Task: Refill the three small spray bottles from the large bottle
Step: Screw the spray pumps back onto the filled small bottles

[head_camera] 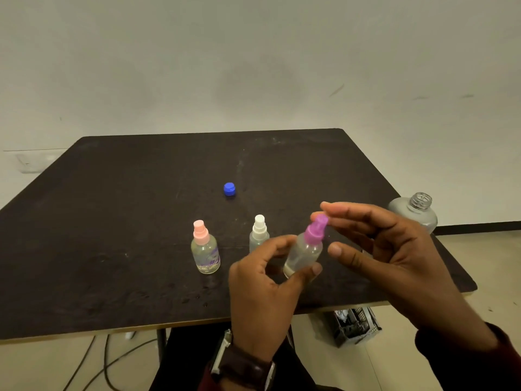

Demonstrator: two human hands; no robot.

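My left hand point(262, 286) grips a small clear spray bottle with a purple top point(306, 248), tilted to the right above the dark table point(112, 221). My right hand point(389, 249) is beside it, fingers apart, fingertips touching the purple spray head. Two other small bottles stand upright on the table: a pink-topped one point(205, 248) and a white-topped one point(258, 231), partly hidden behind my left hand. The large clear bottle point(414, 211) stands uncapped at the table's right edge, behind my right hand. Its blue cap point(229, 189) lies alone further back, mid-table.
A wall rises behind the table. Under the table's near edge, cables point(101, 359) run across the floor at the left. A grey mesh crate point(353, 325) sits on the floor at the right.
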